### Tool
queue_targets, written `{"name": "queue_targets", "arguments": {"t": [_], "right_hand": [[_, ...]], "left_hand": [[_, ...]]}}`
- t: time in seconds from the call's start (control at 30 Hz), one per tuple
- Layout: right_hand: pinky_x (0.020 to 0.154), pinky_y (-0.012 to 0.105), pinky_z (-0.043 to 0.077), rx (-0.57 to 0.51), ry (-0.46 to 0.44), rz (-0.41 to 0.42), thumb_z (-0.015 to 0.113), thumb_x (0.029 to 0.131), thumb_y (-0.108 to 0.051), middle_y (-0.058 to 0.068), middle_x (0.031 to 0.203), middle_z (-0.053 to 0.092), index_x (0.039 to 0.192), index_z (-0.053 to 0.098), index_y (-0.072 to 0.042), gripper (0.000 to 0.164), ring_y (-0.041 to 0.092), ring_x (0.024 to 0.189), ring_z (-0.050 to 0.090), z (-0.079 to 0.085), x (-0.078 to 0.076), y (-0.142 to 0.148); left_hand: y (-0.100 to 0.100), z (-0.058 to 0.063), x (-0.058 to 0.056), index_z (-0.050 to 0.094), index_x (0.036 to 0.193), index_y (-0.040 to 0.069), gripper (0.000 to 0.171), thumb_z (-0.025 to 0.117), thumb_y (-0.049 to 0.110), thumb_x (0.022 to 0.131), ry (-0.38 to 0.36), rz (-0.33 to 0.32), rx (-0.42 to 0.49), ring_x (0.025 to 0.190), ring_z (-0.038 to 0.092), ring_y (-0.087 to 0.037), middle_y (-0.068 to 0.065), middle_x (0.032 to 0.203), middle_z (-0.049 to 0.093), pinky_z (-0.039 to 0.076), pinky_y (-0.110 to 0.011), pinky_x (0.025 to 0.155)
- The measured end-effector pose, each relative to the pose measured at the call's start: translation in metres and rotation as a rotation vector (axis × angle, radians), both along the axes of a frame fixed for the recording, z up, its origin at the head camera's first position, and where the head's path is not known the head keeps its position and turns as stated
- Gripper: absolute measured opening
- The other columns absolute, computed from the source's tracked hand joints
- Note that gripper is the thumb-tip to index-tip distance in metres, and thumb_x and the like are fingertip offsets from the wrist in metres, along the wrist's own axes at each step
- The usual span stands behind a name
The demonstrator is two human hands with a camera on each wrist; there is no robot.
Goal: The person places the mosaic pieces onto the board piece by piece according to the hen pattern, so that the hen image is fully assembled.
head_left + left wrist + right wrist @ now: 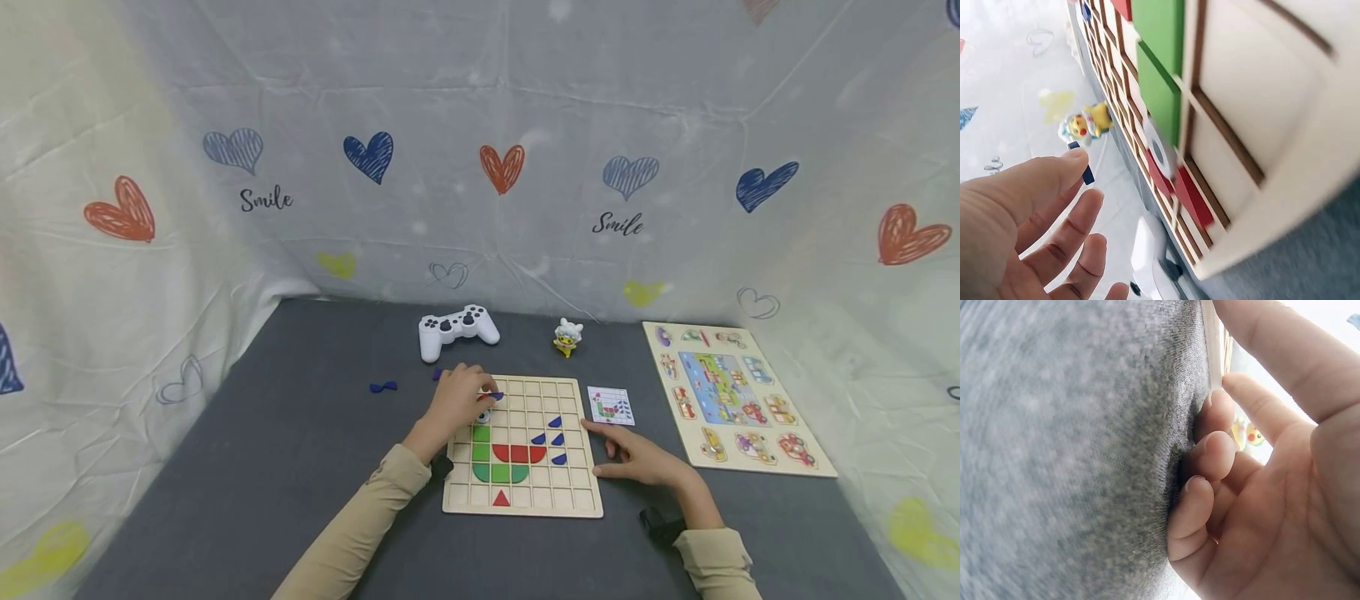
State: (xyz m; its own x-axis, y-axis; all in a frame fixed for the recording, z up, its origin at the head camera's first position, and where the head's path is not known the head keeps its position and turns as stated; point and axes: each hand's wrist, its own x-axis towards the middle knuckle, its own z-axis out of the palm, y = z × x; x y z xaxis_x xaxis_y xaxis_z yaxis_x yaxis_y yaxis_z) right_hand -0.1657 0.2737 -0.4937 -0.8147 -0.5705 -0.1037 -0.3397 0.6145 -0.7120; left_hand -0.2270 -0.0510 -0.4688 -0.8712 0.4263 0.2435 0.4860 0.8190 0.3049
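Note:
My left hand (454,403) pinches a small dark blue tile (1089,175) between thumb and fingertips, above the upper left of a wooden grid board (558,498). Below it, a round white eye tile (1159,148) and red tiles (1192,197) sit in the grid. Green tiles (482,442), a red bar (519,454), a red triangle (501,498) and several blue tiles (558,459) fill other squares. At the board's right edge my right hand (637,458) rests, index finger and thumb touching the rim. Its other fingers bend loosely against the cloth.
A patterned card (611,407) lies right of the board. Beyond it is a wooden picture puzzle (735,398). A white game controller (457,330) and a small yellow-and-white figure (567,337) stand behind. Loose blue pieces (383,387) lie on the dark cloth at left.

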Motion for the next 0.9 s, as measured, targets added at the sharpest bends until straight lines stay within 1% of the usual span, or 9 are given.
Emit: {"name": "queue_targets", "arguments": {"t": [0.17, 0.27, 0.43, 0.57, 0.67, 0.77, 0.9], "right_hand": [[0.054, 0.020, 0.033, -0.007, 0.010, 0.006, 0.070, 0.082, -0.030, 0.006, 0.082, 0.042, 0.141, 0.037, -0.005, 0.072, 0.005, 0.060, 0.033, 0.001, 0.000, -0.001], [0.054, 0.020, 0.033, -0.007, 0.010, 0.007, 0.070, 0.082, -0.029, 0.006, 0.082, 0.042, 0.141, 0.037, -0.005, 0.071, 0.005, 0.060, 0.033, 0.002, 0.001, -0.001], [0.054, 0.021, 0.033, -0.004, 0.012, 0.004, 0.070, 0.082, -0.030, 0.006, 0.082, 0.042, 0.140, 0.038, -0.005, 0.071, 0.005, 0.061, 0.033, 0.002, 0.001, -0.001], [0.054, 0.020, 0.033, -0.001, 0.012, -0.001, 0.070, 0.082, -0.030, 0.006, 0.082, 0.042, 0.140, 0.038, -0.006, 0.071, 0.006, 0.061, 0.033, 0.001, 0.001, -0.001], [0.054, 0.021, 0.033, 0.003, 0.013, -0.005, 0.070, 0.082, -0.030, 0.005, 0.082, 0.042, 0.140, 0.038, -0.006, 0.071, 0.006, 0.061, 0.034, 0.001, 0.001, 0.000], [0.054, 0.020, 0.034, 0.002, 0.010, -0.007, 0.070, 0.082, -0.030, 0.005, 0.082, 0.042, 0.140, 0.038, -0.006, 0.071, 0.006, 0.061, 0.034, 0.000, 0.000, 0.000], [0.054, 0.020, 0.034, -0.002, 0.009, -0.005, 0.070, 0.082, -0.030, 0.005, 0.082, 0.042, 0.140, 0.038, -0.006, 0.071, 0.005, 0.061, 0.034, 0.001, 0.000, -0.001]], "left_hand": [[0.011, 0.001, 0.003, 0.072, 0.090, 0.020, 0.011, 0.072, 0.025, 0.081, -0.002, -0.034, -0.015, 0.083, 0.053, -0.018, 0.003, 0.087, 0.061, 0.043, -0.043, 0.077], [0.018, 0.003, 0.006, 0.072, 0.090, 0.021, 0.010, 0.072, 0.026, 0.081, -0.018, -0.041, -0.022, 0.083, 0.052, -0.017, 0.003, 0.087, 0.060, 0.043, -0.043, 0.078], [0.028, 0.004, 0.007, 0.071, 0.092, 0.024, 0.011, 0.071, 0.029, 0.082, -0.050, -0.054, -0.047, 0.086, 0.052, -0.016, 0.004, 0.089, 0.061, 0.043, -0.044, 0.082], [0.036, 0.008, 0.008, 0.071, 0.094, 0.025, 0.013, 0.070, 0.029, 0.082, -0.077, -0.074, -0.063, 0.090, 0.053, -0.017, 0.004, 0.094, 0.062, 0.042, -0.045, 0.086], [0.043, 0.010, 0.007, 0.072, 0.095, 0.025, 0.013, 0.070, 0.029, 0.082, -0.103, -0.096, -0.072, 0.093, 0.053, -0.018, 0.003, 0.099, 0.062, 0.041, -0.045, 0.088], [0.050, 0.009, 0.006, 0.072, 0.094, 0.026, 0.012, 0.070, 0.029, 0.083, -0.122, -0.117, -0.081, 0.092, 0.052, -0.017, 0.004, 0.099, 0.062, 0.040, -0.044, 0.088], [0.059, 0.007, 0.004, 0.072, 0.092, 0.027, 0.010, 0.070, 0.029, 0.083, -0.111, -0.147, -0.107, 0.087, 0.050, -0.014, 0.006, 0.096, 0.061, 0.040, -0.041, 0.085]]}}
